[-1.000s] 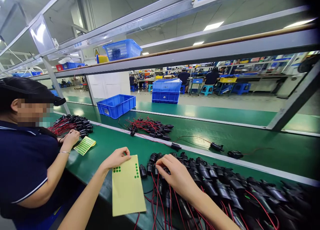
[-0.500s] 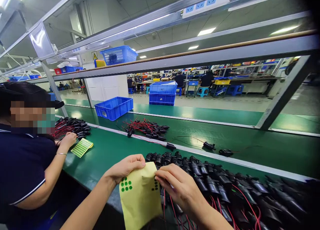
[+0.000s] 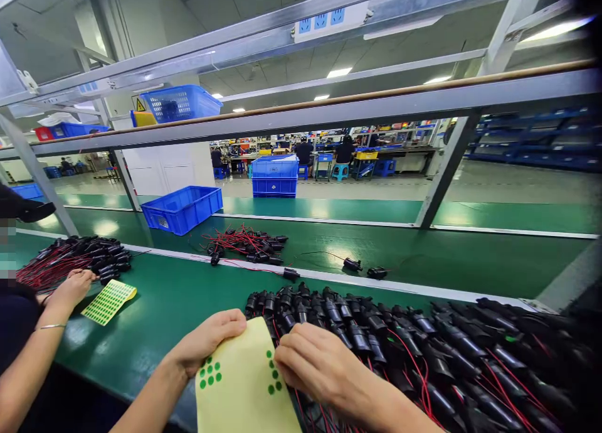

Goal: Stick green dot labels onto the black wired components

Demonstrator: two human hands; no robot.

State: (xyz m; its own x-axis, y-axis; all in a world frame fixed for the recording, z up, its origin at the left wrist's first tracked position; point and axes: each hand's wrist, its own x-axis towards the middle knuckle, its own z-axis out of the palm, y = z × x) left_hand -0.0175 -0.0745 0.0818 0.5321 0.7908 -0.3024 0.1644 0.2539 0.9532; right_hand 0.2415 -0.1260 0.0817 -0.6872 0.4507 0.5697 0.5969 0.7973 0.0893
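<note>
A yellow sticker sheet (image 3: 244, 383) with a few green round dots near its two side edges hangs in front of me. My left hand (image 3: 209, 339) grips its upper left edge between thumb and fingers. At the sheet's right edge, beside the dots, my right hand (image 3: 320, 367) has its fingers curled together; what they pinch is hidden. Many black cylindrical motor-like parts (image 3: 360, 339) with red and black wires lie in rows behind and to the right of my right hand.
A co-worker's hand (image 3: 78, 288) is at the left, near another green-dotted sheet (image 3: 109, 302) and a pile of wired parts (image 3: 101, 254). Beyond the white strip lie more wired parts (image 3: 254, 243) and a blue crate (image 3: 183, 210). A metal shelf rail (image 3: 301, 116) crosses above.
My view has turned right, so the bench and co-worker shift left. The sheet looks flatter, and more green dots show by its right edge. My left hand keeps its grip.
</note>
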